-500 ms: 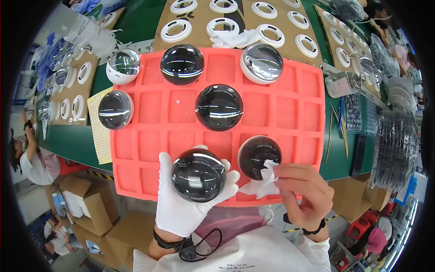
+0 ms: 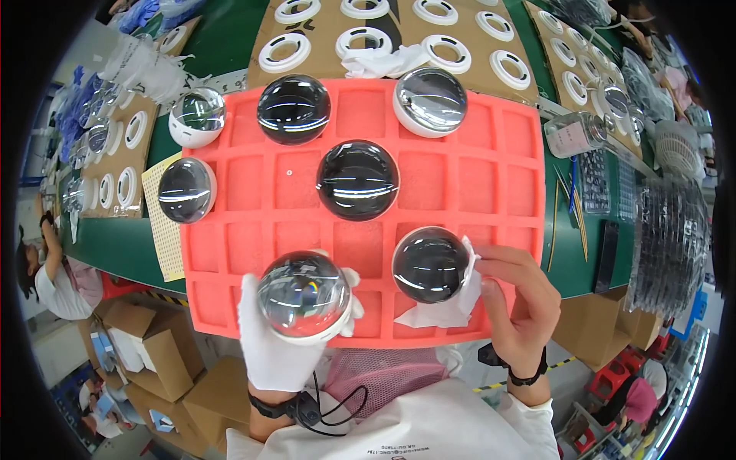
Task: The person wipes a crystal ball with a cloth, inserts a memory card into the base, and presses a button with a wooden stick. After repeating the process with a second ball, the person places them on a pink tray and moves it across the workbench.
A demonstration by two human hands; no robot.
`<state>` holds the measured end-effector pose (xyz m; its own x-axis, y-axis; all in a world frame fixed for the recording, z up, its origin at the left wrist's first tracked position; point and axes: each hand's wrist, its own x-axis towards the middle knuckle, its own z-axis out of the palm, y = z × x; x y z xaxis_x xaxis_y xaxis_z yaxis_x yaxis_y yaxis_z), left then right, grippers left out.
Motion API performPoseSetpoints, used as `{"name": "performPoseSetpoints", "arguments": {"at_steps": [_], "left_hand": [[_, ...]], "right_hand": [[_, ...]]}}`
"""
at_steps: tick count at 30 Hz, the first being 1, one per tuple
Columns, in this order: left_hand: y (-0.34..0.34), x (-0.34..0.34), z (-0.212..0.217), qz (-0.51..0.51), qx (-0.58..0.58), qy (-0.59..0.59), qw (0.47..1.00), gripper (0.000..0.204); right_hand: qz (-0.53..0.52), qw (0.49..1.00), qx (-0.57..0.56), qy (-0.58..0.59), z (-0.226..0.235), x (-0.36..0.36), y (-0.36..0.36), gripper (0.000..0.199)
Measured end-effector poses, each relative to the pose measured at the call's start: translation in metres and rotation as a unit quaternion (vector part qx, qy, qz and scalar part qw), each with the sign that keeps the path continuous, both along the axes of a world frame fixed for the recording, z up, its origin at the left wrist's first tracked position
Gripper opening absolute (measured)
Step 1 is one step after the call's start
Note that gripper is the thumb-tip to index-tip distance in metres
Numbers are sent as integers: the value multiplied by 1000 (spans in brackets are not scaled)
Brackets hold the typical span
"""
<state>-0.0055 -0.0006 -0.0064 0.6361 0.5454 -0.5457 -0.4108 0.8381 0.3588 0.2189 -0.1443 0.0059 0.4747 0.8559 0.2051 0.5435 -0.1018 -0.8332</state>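
Note:
My left hand (image 2: pixel 268 353), in a white glove, is wrapped round a clear dome ball (image 2: pixel 303 287) with a white rim low on its side. It holds the ball over the near left part of a red foam tray (image 2: pixel 323 185). My right hand (image 2: pixel 525 299) is bare and pinches a crumpled white wiping cloth (image 2: pixel 441 313). The cloth lies against the right and lower sides of a dark dome ball (image 2: pixel 429 264), which sits in the tray. Another dark dome ball (image 2: pixel 357 180) rests farther back, near the tray's middle.
Along the tray's far side stand a black dome ball (image 2: pixel 294 110), a clear one (image 2: pixel 432 103) and a white-based one (image 2: pixel 198 115). A grey ball (image 2: pixel 186 190) is at the left edge. White rings (image 2: pixel 284 54) lie on cardboard beyond. A jar (image 2: pixel 573 135) and thin sticks (image 2: pixel 579 222) are at right.
My left hand has moved left and turned its ball, so the white rim now shows below. The cloth has shifted from the near dark ball's front to its right side.

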Motion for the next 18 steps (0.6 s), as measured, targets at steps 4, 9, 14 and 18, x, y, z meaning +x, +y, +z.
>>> {"name": "performPoseSetpoints", "arguments": {"at_steps": [4,9,14,18], "left_hand": [[3,2,5,11,139,71,988,82],[12,-4,-4,-94,234,132,959,88],[9,-1,-12,-44,367,127,920,80],[14,-2,-14,-86,550,267,787,92]], "right_hand": [[36,997,-61,30,-10,2,-4,52],[53,993,-98,-46,-22,-12,7,97],[60,994,-94,-4,-30,-11,10,102],[68,993,-96,-18,-25,-8,15,101]]}}
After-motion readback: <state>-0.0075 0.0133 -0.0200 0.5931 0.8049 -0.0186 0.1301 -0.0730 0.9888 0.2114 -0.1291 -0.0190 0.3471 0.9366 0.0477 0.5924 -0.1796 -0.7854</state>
